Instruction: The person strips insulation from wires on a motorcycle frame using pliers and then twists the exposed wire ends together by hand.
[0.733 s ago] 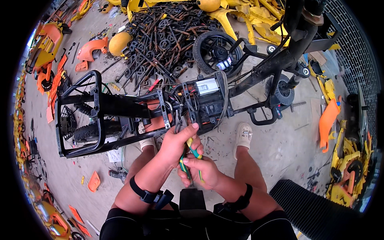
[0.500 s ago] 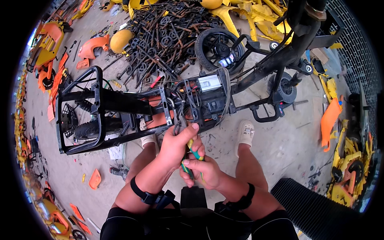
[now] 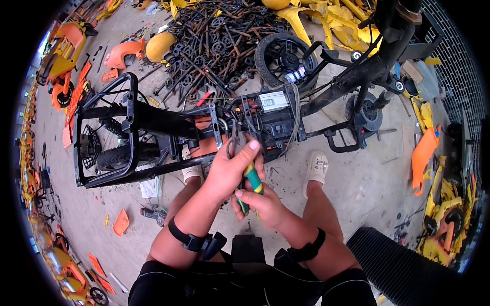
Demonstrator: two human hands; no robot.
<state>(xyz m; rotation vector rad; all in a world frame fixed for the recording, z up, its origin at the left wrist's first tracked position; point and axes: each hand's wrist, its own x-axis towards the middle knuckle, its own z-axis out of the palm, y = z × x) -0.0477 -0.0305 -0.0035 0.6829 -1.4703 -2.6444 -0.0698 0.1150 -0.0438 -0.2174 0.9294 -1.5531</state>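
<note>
The left hand was closed around a loop of grey and black wires, thumb pressed on top. The right hand, just below and touching it, gripped green-and-yellow-handled pliers pointing up toward that loop. The wires were uncut and attached to the black control box on the stripped black scooter frame, which lay across the concrete floor.

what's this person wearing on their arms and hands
Both hands are bare: no gloves, no sleeves. The left hand has a black strap with a clip on its forearm; the right hand has a plain black band at the wrist.
</note>
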